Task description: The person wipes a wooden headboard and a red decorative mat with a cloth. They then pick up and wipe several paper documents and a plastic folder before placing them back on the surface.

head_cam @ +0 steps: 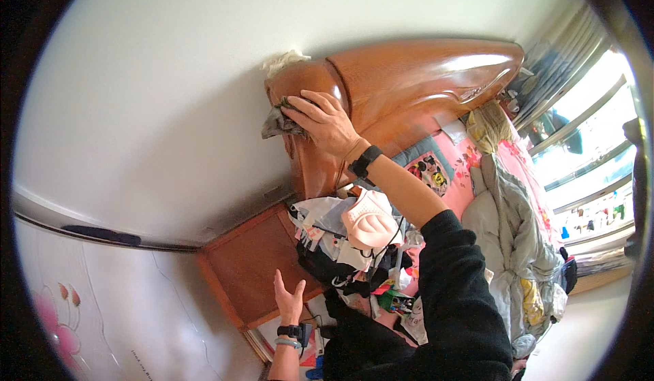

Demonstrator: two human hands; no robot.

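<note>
My right hand [327, 121] presses a crumpled dark grey cloth [280, 122] against the left end of a glossy brown wooden headboard [403, 77]. Its fingers spread over the cloth and the curved wood, and part of the cloth is hidden under them. Lower down, my left hand [289, 294] holds nothing, fingers apart, in front of a brown wooden bedside cabinet [250, 263]. A whitish crumpled cloth or tissue [286, 61] lies on top of the headboard, by the wall.
Clothes [332, 228] are heaped beside the cabinet, with a pale pink moulded item [369, 218] on top. A grey quilt [516, 228] lies on the pink floral bed sheet [462, 176]. A white wall [168, 74] rises behind; a curtained window [582, 141] is at right.
</note>
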